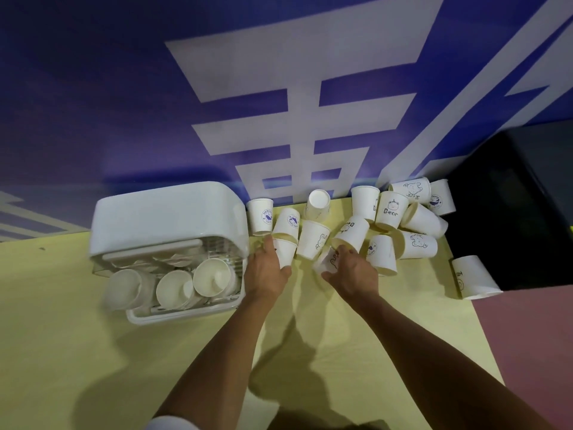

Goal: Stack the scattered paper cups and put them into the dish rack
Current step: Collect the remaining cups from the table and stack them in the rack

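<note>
Forearms (217,352) of the person I was monitoring ran up across the yellow tabletop (77,352) toward the dish rack (186,315). Just right of the rack, the left hand (268,271) had its fingers curled round a plain cup (284,256). That cup stood roughly upright, its long axis tipped slightly away from the rack. A whale-badge cup (287,225) leaned on its top, mouth down toward me.

Further right of the rack, the right hand (352,271) gripped a sketched cup (325,262) between thumb and curled fingers. It lay tilted with its axis running diagonally, and I could not tell which end was its mouth.

Beyond the hands, the scattered paper cups (390,209) sat in a loose cluster right of the rack, against the blue wall (124,103). They were white with blue bear drawings, the word "Bear" or round badges. Some stood and some lay with their mouths toward the rack. One stray cup (473,277) lay on its side farthest from the rack, at the edge of a black box (511,218).

Inside the rack, under its raised white lid (167,212), the racked cups (175,290) lay on their sides, mouths facing me.
</note>
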